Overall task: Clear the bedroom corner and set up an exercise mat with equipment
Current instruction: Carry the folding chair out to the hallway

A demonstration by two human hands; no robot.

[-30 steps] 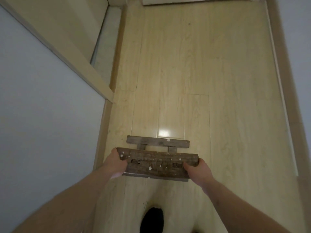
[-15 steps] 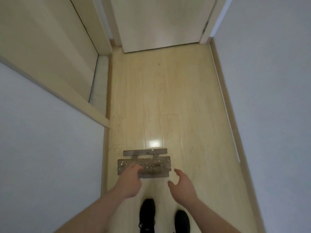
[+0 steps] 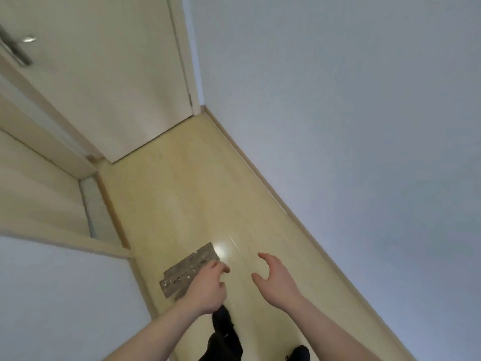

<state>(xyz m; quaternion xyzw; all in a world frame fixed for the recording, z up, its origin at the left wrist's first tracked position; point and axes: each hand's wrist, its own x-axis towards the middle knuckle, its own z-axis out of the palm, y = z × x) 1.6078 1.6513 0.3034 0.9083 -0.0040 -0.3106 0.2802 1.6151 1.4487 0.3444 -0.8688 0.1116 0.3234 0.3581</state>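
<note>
The wooden board (image 3: 188, 271) lay flat on the pale floor (image 3: 197, 194), close to the left wall's skirting, its long axis running from lower left up to upper right. The left hand (image 3: 208, 289) hovered over its near end, fingers loosely curled, holding nothing. The right hand (image 3: 276, 278) was spread wide and empty, apart from the board. Black shoes (image 3: 226, 332) showed below.

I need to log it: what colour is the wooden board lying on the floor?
Weathered grey-brown with pale specks; the wooden board shows in the head view.
</note>
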